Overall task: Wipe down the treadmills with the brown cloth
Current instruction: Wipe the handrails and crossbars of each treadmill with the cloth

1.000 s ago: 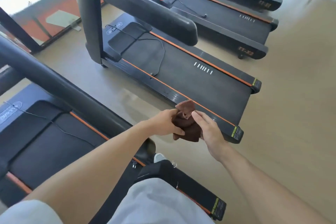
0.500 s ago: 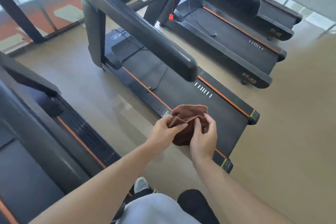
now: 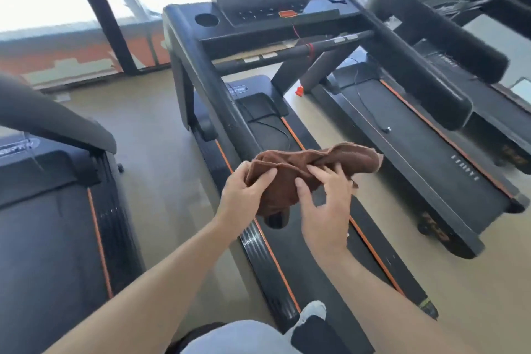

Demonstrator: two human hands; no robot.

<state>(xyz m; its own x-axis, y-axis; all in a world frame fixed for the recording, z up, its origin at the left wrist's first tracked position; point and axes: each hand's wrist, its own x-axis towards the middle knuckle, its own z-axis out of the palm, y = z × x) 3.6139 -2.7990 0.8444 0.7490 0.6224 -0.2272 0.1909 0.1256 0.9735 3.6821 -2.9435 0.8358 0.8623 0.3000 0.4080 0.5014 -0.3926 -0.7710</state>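
Observation:
I hold the brown cloth (image 3: 290, 169) in front of me with both hands, partly spread out and drooping. My left hand (image 3: 244, 192) pinches its left edge. My right hand (image 3: 324, 204) has its fingers on the cloth's middle, thumb underneath. The cloth hangs above the belt of the middle treadmill (image 3: 298, 238), a black machine with orange side stripes. Its left handrail (image 3: 207, 77) runs up to the console (image 3: 258, 8) straight ahead.
A second treadmill (image 3: 57, 224) stands at my left and a third (image 3: 416, 152) at my right, with beige floor strips between them. Large windows lie behind the consoles. A red safety clip (image 3: 299, 90) dangles from the middle console. My shoe (image 3: 314, 310) rests on the belt.
The view has swung up and round, so the middle treadmill's console now faces me. My hands have pulled the bunched cloth open and wider, and lifted it.

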